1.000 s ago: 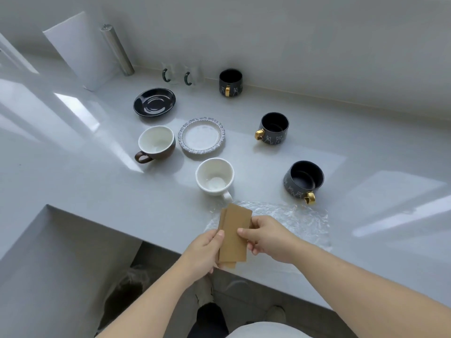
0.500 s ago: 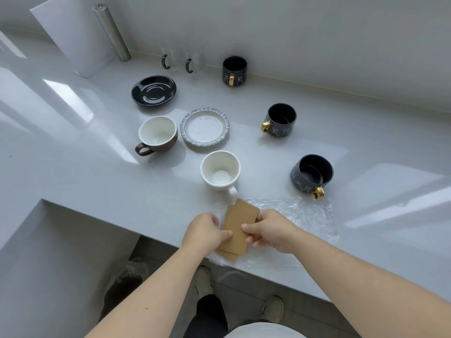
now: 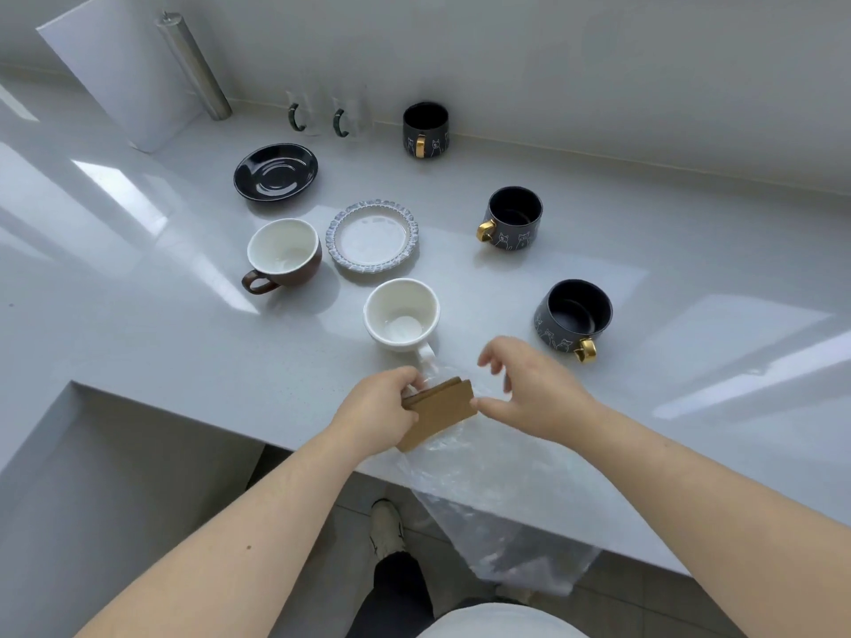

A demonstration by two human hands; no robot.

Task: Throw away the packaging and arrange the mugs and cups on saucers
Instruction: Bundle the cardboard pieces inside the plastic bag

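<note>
Packaging step — the left hand (image 3: 375, 414) pinches the folded cardboard (image 3: 440, 409); the right hand (image 3: 529, 389), fingers spread, hovers over the plastic wrap (image 3: 497, 490) beneath it — likely gathering that next.

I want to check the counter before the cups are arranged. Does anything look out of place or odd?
The clear plastic wrap hangs over the counter front edge and could slide off. The left hand holds folded cardboard; the right hand is open beside it. No cup is tipped or broken.
</note>
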